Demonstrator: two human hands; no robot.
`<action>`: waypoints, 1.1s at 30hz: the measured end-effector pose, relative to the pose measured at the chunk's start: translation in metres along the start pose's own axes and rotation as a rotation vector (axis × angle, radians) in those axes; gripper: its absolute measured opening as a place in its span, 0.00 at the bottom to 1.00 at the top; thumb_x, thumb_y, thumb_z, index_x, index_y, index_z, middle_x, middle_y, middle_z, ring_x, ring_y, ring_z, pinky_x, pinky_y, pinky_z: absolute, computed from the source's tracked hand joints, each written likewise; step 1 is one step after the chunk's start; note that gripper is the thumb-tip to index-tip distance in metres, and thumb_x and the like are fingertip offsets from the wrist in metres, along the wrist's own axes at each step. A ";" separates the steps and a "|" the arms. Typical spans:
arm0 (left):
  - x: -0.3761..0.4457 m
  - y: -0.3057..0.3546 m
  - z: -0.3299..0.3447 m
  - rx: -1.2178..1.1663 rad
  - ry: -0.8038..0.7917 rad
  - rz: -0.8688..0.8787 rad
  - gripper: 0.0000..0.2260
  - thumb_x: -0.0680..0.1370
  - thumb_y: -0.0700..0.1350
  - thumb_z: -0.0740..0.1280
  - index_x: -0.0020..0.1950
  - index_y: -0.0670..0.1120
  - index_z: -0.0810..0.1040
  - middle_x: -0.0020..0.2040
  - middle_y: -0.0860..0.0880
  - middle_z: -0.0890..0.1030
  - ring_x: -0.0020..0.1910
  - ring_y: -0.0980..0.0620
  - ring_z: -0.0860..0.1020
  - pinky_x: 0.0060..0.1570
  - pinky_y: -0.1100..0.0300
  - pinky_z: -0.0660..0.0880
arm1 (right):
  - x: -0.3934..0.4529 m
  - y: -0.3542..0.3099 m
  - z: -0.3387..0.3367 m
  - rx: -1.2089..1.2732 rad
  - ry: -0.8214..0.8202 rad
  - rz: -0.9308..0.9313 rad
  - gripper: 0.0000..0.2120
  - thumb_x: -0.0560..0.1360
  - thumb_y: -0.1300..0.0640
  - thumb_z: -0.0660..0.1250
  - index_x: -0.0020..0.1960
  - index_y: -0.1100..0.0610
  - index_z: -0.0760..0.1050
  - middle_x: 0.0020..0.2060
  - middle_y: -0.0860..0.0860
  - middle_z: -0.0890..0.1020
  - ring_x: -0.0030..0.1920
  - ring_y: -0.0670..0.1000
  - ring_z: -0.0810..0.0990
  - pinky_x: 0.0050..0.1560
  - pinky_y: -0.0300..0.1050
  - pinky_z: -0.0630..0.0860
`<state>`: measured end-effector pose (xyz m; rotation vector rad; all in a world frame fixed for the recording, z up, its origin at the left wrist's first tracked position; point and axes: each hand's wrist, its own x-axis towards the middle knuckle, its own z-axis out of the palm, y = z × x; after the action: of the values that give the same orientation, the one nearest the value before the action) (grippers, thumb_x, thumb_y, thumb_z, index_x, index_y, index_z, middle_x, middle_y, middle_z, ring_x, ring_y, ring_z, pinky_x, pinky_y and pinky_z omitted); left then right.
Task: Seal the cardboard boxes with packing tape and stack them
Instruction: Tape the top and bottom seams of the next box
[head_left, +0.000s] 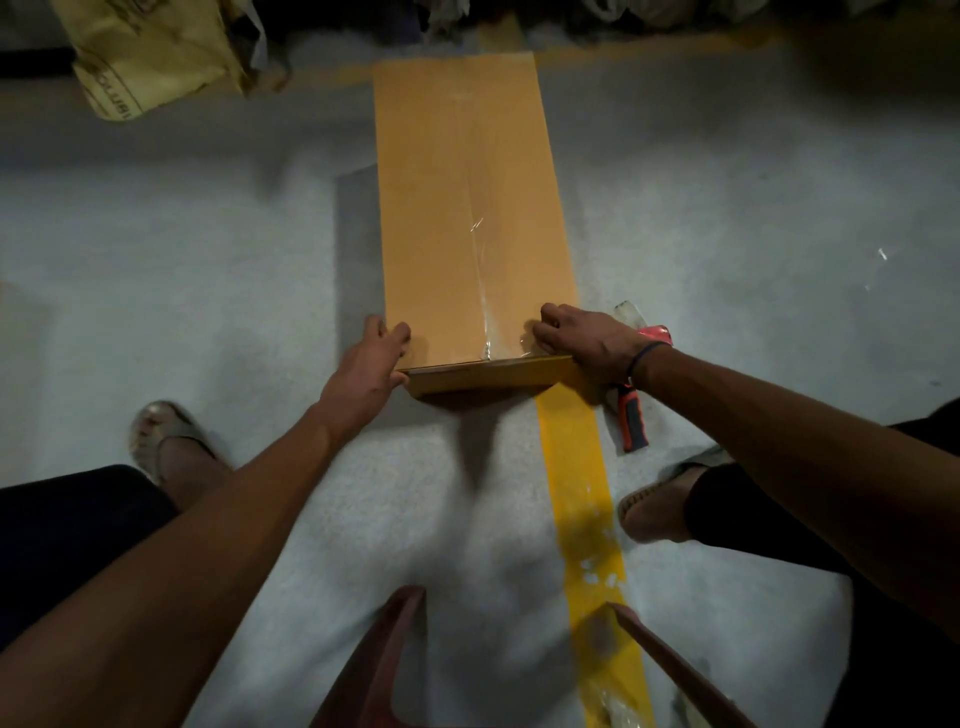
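Observation:
A long, narrow cardboard box (431, 208) lies on the grey floor and runs away from me. A strip of clear tape (480, 280) runs along its centre seam down to the near end. My left hand (363, 371) grips the near left corner, thumb under the edge, fingers on top. On the near right corner, my right hand (584, 340) has its fingers curled and pressed onto the top by the tape end. The red and black tape dispenser (634, 415) lies on the floor just behind my right wrist, partly hidden.
A yellow painted line (576, 478) runs along the floor under the box toward me. My sandalled feet (166, 447) stand either side. Dark red chair legs (384, 670) are at the bottom. A yellowish printed bag (150, 52) and dark clutter lie at the far edge.

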<state>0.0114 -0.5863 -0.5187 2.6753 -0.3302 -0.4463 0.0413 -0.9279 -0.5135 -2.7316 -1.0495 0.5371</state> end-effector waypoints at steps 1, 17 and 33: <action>-0.002 0.003 0.003 -0.024 0.035 -0.054 0.20 0.74 0.35 0.76 0.59 0.46 0.70 0.55 0.48 0.66 0.46 0.51 0.71 0.47 0.57 0.70 | 0.002 -0.003 0.002 0.003 0.012 0.031 0.09 0.83 0.57 0.60 0.61 0.60 0.71 0.55 0.58 0.71 0.52 0.56 0.72 0.44 0.52 0.72; -0.006 -0.006 0.004 0.022 -0.003 -0.013 0.15 0.77 0.31 0.68 0.56 0.47 0.70 0.52 0.46 0.70 0.43 0.51 0.73 0.42 0.59 0.68 | -0.008 -0.002 -0.005 0.107 -0.025 -0.004 0.04 0.78 0.53 0.57 0.51 0.51 0.68 0.49 0.47 0.66 0.42 0.44 0.65 0.39 0.45 0.66; 0.004 0.016 0.009 0.224 -0.096 -0.180 0.25 0.74 0.34 0.76 0.64 0.41 0.66 0.62 0.37 0.68 0.46 0.36 0.80 0.45 0.45 0.80 | -0.008 -0.008 -0.003 0.195 -0.021 0.111 0.10 0.76 0.61 0.66 0.51 0.49 0.68 0.52 0.50 0.69 0.46 0.48 0.69 0.43 0.48 0.72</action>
<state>0.0097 -0.6047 -0.5208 2.9215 -0.1756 -0.6278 0.0323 -0.9273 -0.5064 -2.6276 -0.8062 0.6503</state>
